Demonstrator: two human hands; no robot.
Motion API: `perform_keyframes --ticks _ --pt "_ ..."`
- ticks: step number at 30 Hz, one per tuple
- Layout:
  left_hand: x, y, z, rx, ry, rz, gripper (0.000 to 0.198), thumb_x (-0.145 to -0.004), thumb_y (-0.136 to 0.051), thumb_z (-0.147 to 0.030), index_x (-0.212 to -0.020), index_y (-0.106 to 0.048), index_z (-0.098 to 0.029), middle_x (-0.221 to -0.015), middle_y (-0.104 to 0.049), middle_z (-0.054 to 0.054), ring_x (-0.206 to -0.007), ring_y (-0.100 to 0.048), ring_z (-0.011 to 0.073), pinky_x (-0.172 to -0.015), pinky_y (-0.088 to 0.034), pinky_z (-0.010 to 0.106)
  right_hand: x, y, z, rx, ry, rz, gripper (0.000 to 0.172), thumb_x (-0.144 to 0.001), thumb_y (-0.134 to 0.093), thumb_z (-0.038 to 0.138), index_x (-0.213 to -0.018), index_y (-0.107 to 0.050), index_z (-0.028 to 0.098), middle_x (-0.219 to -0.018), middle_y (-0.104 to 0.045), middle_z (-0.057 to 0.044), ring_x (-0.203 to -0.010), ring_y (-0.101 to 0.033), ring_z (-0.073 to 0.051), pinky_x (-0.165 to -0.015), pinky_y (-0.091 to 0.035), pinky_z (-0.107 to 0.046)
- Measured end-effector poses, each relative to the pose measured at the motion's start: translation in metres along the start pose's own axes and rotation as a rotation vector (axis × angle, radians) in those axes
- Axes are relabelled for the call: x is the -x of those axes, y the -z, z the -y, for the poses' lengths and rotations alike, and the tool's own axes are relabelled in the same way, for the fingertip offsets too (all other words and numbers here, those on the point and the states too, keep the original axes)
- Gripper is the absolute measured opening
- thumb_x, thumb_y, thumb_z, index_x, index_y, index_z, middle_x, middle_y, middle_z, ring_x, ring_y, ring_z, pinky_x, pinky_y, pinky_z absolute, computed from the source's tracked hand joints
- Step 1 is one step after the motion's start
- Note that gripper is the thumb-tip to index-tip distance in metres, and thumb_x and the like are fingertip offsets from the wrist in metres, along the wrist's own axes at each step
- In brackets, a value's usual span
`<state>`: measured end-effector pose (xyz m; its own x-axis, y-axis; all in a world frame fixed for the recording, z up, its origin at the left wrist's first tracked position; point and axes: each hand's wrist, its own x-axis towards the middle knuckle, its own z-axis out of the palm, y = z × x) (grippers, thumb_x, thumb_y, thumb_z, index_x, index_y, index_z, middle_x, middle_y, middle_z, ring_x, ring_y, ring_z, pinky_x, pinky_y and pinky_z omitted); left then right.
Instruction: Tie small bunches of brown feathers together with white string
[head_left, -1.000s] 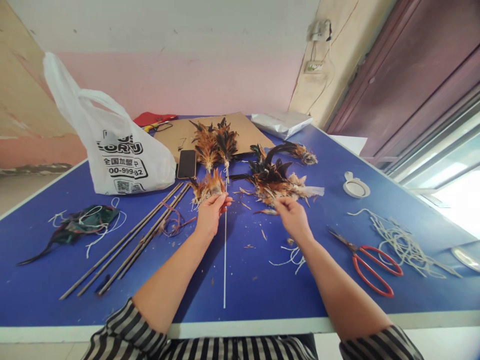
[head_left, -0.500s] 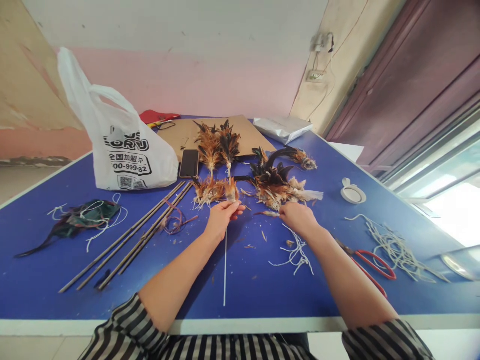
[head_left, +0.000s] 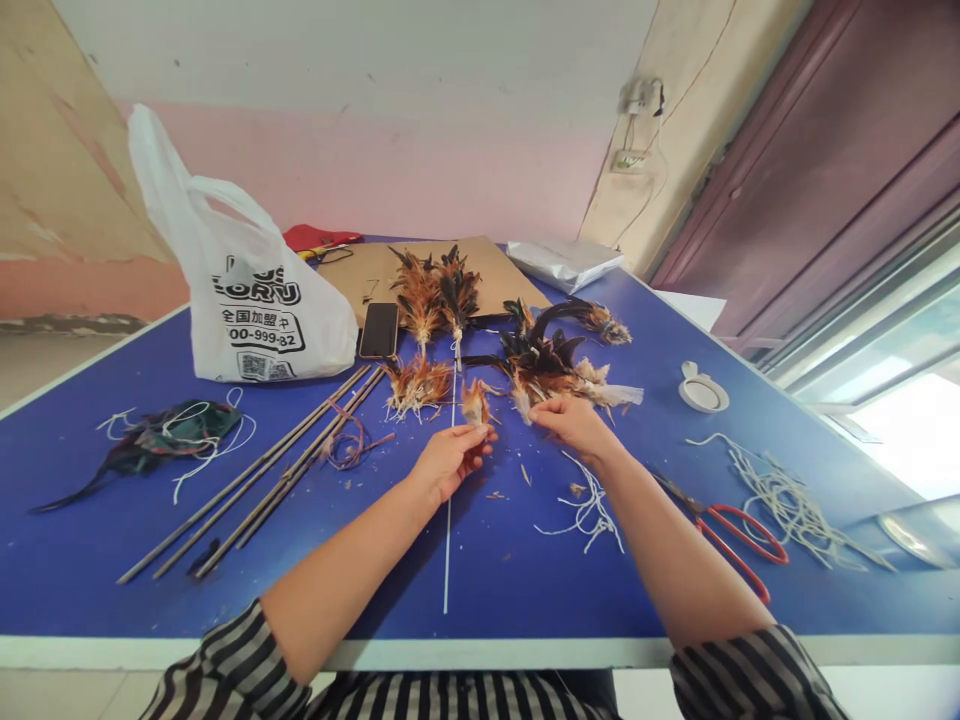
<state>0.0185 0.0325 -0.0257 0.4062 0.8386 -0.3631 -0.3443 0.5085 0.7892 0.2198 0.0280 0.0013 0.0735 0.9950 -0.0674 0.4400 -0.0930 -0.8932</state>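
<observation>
Striped sleeves showing at the near table edge, both forearms reaching out over the blue top. A thin white rod lying lengthwise from the near edge up toward the hands. Left hand — fingers pinched closed on a small tuft of orange-white feathers, gripping it at the quill end, plumes pointing away; the rod is passing under or through this hand, cannot tell which. Right hand — fingertips closing on a feather at the near edge of the loose feather pile, just beside the left hand's tuft. Feathers looking very light, soft, springy in the vane and easily crushed or blown off; quills stiffer, so judging the base to be the place to pinch, gently. White string scraps lying near the right wrist; red scissors partly behind the right forearm; a tangle of cord farther right. To the left, thin sticks lying slantwise and a dark bundle with white string. Farther on: another feather tuft, a phone, a white bag, a small white lid, cardboard bearing a tied feather bunch.
</observation>
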Motion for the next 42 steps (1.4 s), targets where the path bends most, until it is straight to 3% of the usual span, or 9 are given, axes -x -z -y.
perform_keyframes --ticks 2,4,7,12,18,24,29,34,42 --pt "0.000 -0.001 0.003 0.068 0.059 0.029 0.018 -0.064 -0.067 -0.019 -0.080 -0.064 -0.010 -0.087 -0.064 0.010 -0.058 -0.058 0.0074 -0.045 -0.042 0.014 0.004 -0.013 0.003 -0.302 -0.039 0.037 0.024 -0.063 -0.061 0.035 -0.071 -0.060 0.013 -0.046 -0.043 0.006 -0.038 -0.032 -0.004 -0.039 -0.024 -0.018" --pt "0.000 -0.001 0.004 0.125 0.108 0.045 0.016 -0.067 -0.065 -0.017 -0.082 -0.064 -0.010 -0.088 -0.065 0.010 -0.060 -0.059 0.0082 -0.046 -0.044 0.014 0.008 -0.029 0.005 -0.449 -0.029 0.068 0.024 -0.061 -0.064 0.035 -0.069 -0.058 0.013 -0.045 -0.041 0.007 -0.039 -0.029 -0.003 -0.039 -0.021 -0.018" --pt "0.001 -0.002 0.005 0.180 0.133 0.066 0.015 -0.070 -0.062 -0.016 -0.083 -0.063 -0.010 -0.085 -0.066 0.010 -0.062 -0.061 0.0095 -0.048 -0.046 0.014 0.014 -0.049 0.007 -0.465 -0.024 0.061 0.024 -0.061 -0.063 0.036 -0.069 -0.059 0.013 -0.047 -0.047 0.006 -0.039 -0.031 -0.003 -0.039 -0.022 -0.018" --pt "0.002 0.001 0.004 0.197 0.122 0.048 0.014 -0.070 -0.061 -0.013 -0.083 -0.063 -0.008 -0.082 -0.066 0.011 -0.063 -0.063 0.0118 -0.048 -0.048 0.014 0.017 -0.063 0.007 -0.324 0.057 -0.049 0.021 -0.064 -0.060 0.033 -0.072 -0.063 0.013 -0.062 -0.061 0.000 -0.056 -0.051 -0.010 -0.057 -0.039 -0.023" --pt "0.000 0.004 0.007 0.133 0.067 0.002 0.012 -0.068 -0.063 -0.011 -0.079 -0.064 -0.007 -0.071 -0.066 0.009 -0.060 -0.062 0.0106 -0.050 -0.048 0.014 0.016 -0.068 0.000 -0.128 0.158 -0.082 0.023 -0.067 -0.056 0.036 -0.074 -0.063 0.014 -0.064 -0.061 -0.002 -0.058 -0.052 -0.012 -0.056 -0.041 -0.025" --pt "0.000 0.005 0.009 -0.070 -0.080 -0.010 0.013 -0.062 -0.068 -0.019 -0.070 -0.066 -0.008 -0.066 -0.064 0.008 -0.053 -0.057 0.0080 -0.051 -0.046 0.016 0.019 -0.058 0.005 0.082 0.284 -0.088 0.018 -0.068 -0.055 0.032 -0.064 -0.065 0.017 -0.065 -0.056 -0.001 -0.058 -0.048 -0.011 -0.055 -0.038 -0.024" --pt "0.003 0.002 0.010 -0.222 -0.160 -0.009 0.019 -0.061 -0.068 -0.027 -0.070 -0.067 -0.010 -0.067 -0.065 0.008 -0.054 -0.057 0.0100 -0.051 -0.046 0.020 0.020 -0.054 0.003 -0.068 0.145 -0.121 0.024 -0.066 -0.058 0.038 -0.071 -0.063 0.015 -0.061 -0.058 0.000 -0.056 -0.048 -0.011 -0.054 -0.038 -0.024" --pt "0.005 0.000 0.012 -0.229 -0.138 0.058 0.023 -0.063 -0.067 -0.030 -0.076 -0.067 -0.011 -0.080 -0.066 0.012 -0.064 -0.060 0.0138 -0.052 -0.045 0.021 0.021 -0.058 -0.002 -0.179 0.160 -0.082 0.020 -0.068 -0.056 0.035 -0.066 -0.060 0.015 -0.059 -0.056 0.002 -0.056 -0.048 -0.010 -0.057 -0.038 -0.023" --pt "0.004 0.002 0.012 -0.123 -0.050 0.060 0.021 -0.061 -0.069 -0.027 -0.071 -0.065 -0.009 -0.065 -0.063 0.007 -0.052 -0.056 0.0087 -0.053 -0.046 0.020 0.021 -0.060 0.000 -0.206 0.153 -0.067 0.019 -0.068 -0.057 0.034 -0.067 -0.059 0.015 -0.061 -0.056 0.002 -0.058 -0.049 -0.010 -0.058 -0.039 -0.023"
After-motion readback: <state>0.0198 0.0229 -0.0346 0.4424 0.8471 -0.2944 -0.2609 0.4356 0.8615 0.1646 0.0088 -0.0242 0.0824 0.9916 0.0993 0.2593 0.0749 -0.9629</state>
